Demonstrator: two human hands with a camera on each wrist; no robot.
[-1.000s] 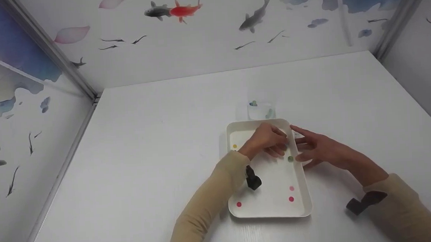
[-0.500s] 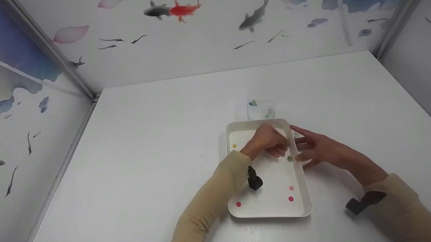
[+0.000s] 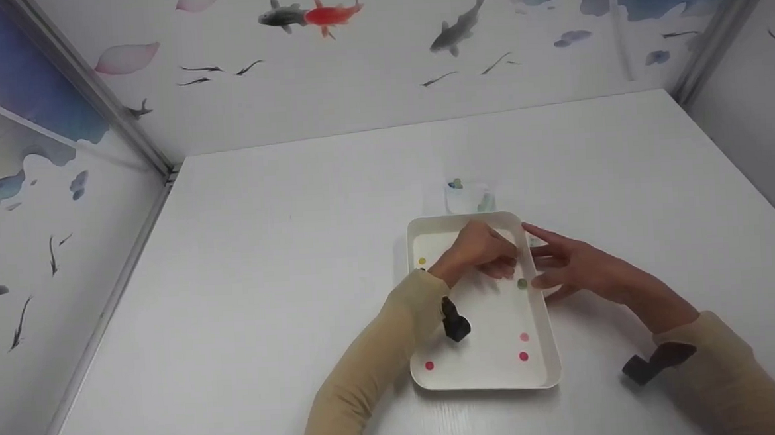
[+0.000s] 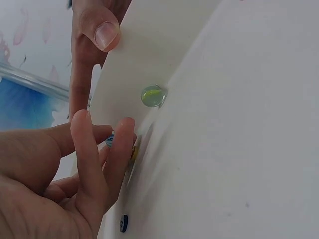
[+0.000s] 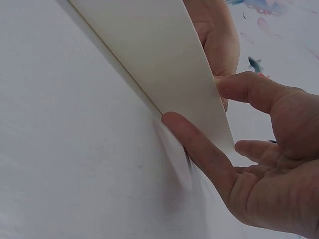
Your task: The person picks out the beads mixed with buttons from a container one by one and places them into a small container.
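Inside the cream tray (image 3: 479, 378), my left hand (image 3: 478, 247) is at the right wall near the far corner. In the left wrist view its thumb and forefinger pinch a blue-streaked glass marble (image 4: 109, 140), partly hidden by the fingers. A yellow button (image 4: 133, 153) shows just behind them, and a dark blue button (image 4: 123, 223) lies nearby on the tray floor. The green glass marble (image 4: 153, 95) sits by the wall. Outside that wall my right hand (image 3: 582, 268) has its fingers extended against it, the thumb touching the rim.
Behind the tray stands a clear container (image 3: 469, 200) with several green and blue pieces. Small round pieces lie in the tray: a yellow one (image 3: 421, 261), a pink one (image 3: 524, 337) and red ones (image 3: 523, 356). The white table (image 3: 265, 283) is bounded by printed panels.
The loose fingers of my left hand have drawn in slightly while it stays at the same wall. My right hand and the tray hold their places.
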